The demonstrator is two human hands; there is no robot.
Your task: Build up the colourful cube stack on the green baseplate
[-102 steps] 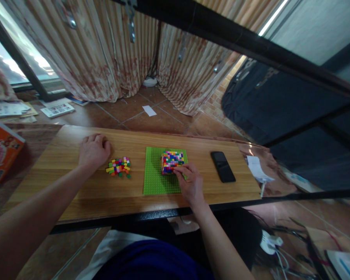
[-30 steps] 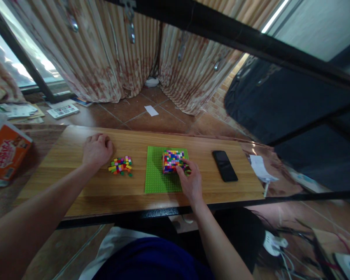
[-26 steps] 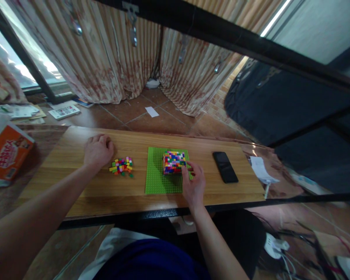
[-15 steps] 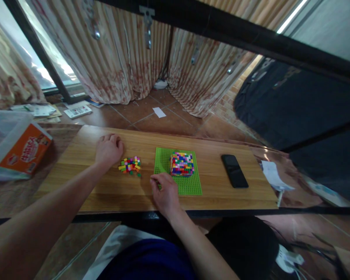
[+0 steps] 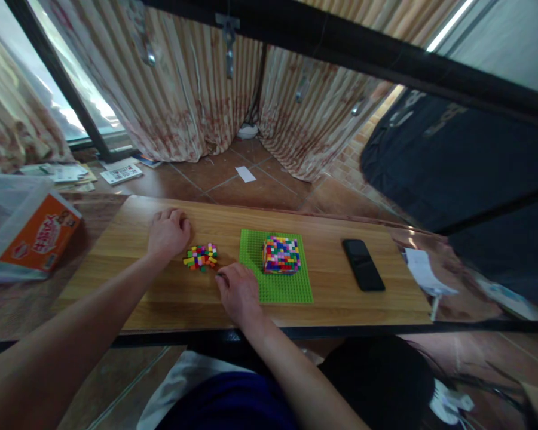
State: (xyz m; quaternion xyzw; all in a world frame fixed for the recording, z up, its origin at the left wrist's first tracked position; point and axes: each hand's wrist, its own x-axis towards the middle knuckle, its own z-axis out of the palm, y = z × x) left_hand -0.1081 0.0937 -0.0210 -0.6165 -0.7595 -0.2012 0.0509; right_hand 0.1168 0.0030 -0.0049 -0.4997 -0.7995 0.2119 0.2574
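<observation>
On the wooden board, my left hand (image 5: 168,232) rests palm down with its fingers curled in, beyond and left of a small pile of coloured toy bricks (image 5: 201,256). My right hand (image 5: 240,292) has its thumb and fingers pinched together at the near right edge of that pile. Whatever lies between these fingertips is hidden. A green baseplate (image 5: 287,291) is to the right of this hand, whose knuckles overlap its left edge. On the plate stands a block built of many-coloured bricks (image 5: 281,255).
A black phone (image 5: 363,266) lies on the board's right side. Papers (image 5: 424,272) are beyond the board's right end. At far left stands a clear plastic bin (image 5: 13,227) with an orange label. A dark metal bar (image 5: 269,24) crosses above, before striped curtains (image 5: 197,101).
My right hand has moved left from the baseplate to the brick pile's edge. A loose green brick there is now out of sight by its fingertips. My left hand stays in place.
</observation>
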